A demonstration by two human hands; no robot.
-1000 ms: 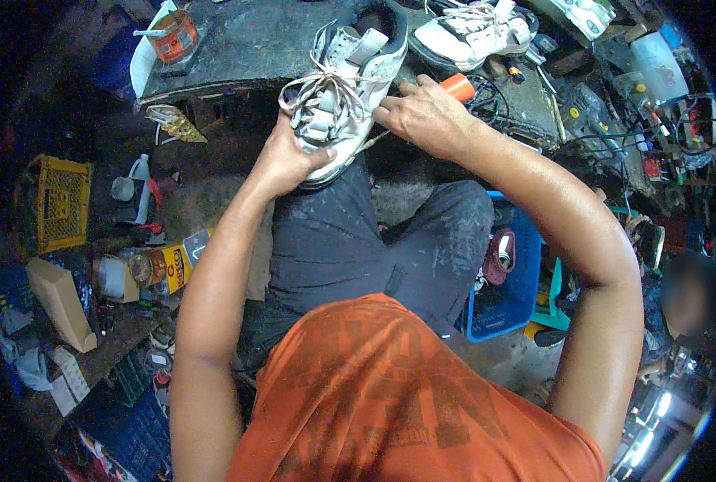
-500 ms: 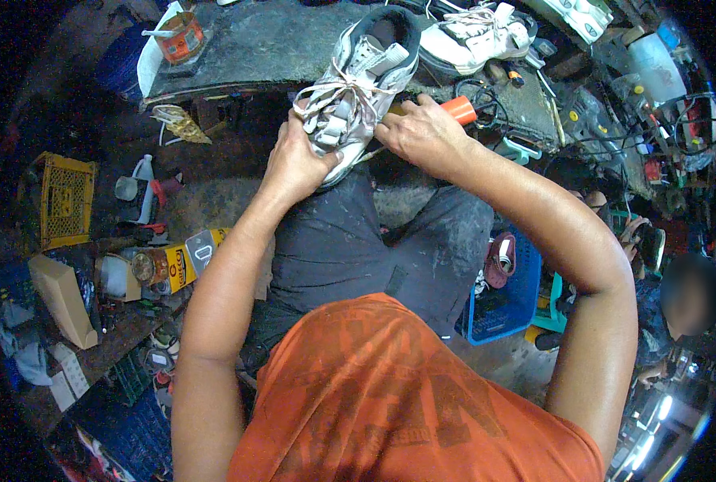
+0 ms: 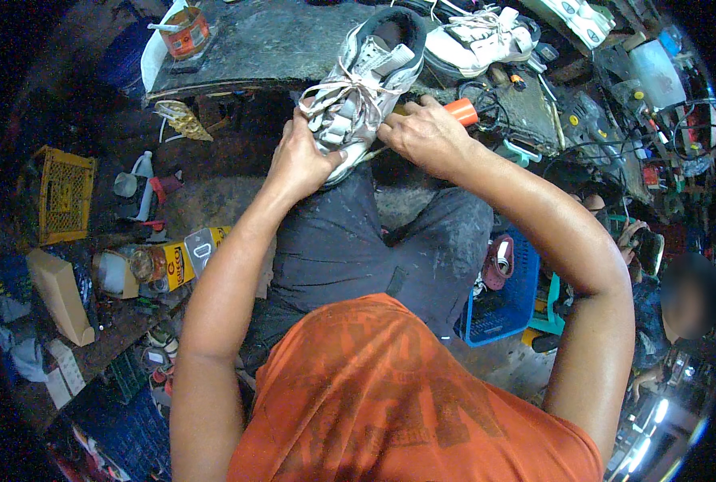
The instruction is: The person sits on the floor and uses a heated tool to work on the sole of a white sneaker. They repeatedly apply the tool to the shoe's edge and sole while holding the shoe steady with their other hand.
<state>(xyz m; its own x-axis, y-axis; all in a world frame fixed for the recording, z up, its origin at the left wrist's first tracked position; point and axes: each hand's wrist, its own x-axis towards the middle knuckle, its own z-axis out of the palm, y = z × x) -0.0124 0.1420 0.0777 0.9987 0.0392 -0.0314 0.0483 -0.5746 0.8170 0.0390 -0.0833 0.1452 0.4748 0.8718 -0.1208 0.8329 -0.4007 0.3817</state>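
Grey-white sneaker [image 3: 358, 92] now tilted further right than a second ago, toe at the near edge of the desk [image 3: 270, 44]; left hand [image 3: 302, 157] clamped around the toe, right hand [image 3: 426, 132] closed on an orange-handled tool [image 3: 461, 111] beside the sole, indicating continued sole work.

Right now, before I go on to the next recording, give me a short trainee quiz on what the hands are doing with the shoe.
1. True or false: the left hand grips the toe end of the grey and white sneaker.
2. Which tool does the right hand hold? A: a tool with an orange handle. B: a pair of scissors. C: a paintbrush.
3. What lies on the dark workbench just right of the held sneaker?

Key: 1 true. 2 A. 3 a second white sneaker, laces loose.
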